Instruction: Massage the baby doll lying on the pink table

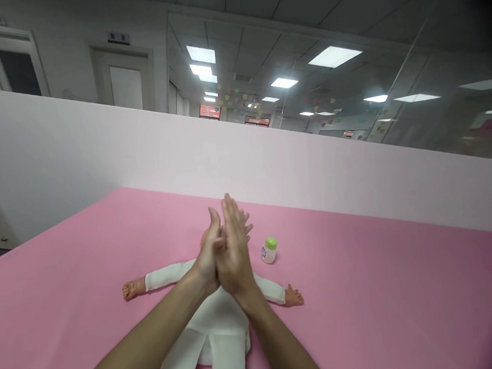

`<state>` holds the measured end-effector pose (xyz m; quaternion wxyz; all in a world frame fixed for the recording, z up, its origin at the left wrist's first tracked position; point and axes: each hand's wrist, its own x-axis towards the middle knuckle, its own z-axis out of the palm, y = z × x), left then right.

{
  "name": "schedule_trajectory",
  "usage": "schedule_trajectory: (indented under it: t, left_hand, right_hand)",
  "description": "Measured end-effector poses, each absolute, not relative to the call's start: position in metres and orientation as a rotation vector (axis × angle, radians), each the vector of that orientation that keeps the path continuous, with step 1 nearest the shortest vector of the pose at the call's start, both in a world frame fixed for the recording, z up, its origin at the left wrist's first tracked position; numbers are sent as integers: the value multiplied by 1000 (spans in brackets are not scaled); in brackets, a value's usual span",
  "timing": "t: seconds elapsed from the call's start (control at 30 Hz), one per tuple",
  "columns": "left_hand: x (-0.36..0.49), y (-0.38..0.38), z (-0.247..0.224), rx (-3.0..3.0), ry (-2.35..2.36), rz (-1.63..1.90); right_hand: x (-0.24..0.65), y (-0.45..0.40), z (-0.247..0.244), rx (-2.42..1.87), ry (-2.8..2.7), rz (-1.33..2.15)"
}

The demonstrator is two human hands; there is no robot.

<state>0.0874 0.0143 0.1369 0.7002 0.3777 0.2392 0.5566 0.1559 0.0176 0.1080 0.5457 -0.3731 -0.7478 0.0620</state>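
Hands [236,258] palm to palm above white-bodied doll [224,316] with outspread arms

Nothing legible (jar label [264,253] blurry)

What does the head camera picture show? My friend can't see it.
A person's left hand and right hand meet palm to palm above a white-clothed doll lying on a pink surface. A small green-lidded jar stands nearby.
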Motion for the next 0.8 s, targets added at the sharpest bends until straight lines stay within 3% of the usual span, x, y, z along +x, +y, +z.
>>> schedule_trajectory:
  t: [0.2,0.43,0.63,0.8]
  left_hand:
    - [82,19,132,1054,400,1271]
    - [64,74,113,1218,760,1414]
    - [42,137,57,1571,1332,1400]
    - [41,147,30,1641,1469,1232]
  right_hand:
    - [168,31,108,-1009,-1605,405]
    - [178,55,104,-916,-1688,485]
    - [233,127,49,-1260,-1466,452]
    - [240,143,12,-1188,-1463,816]
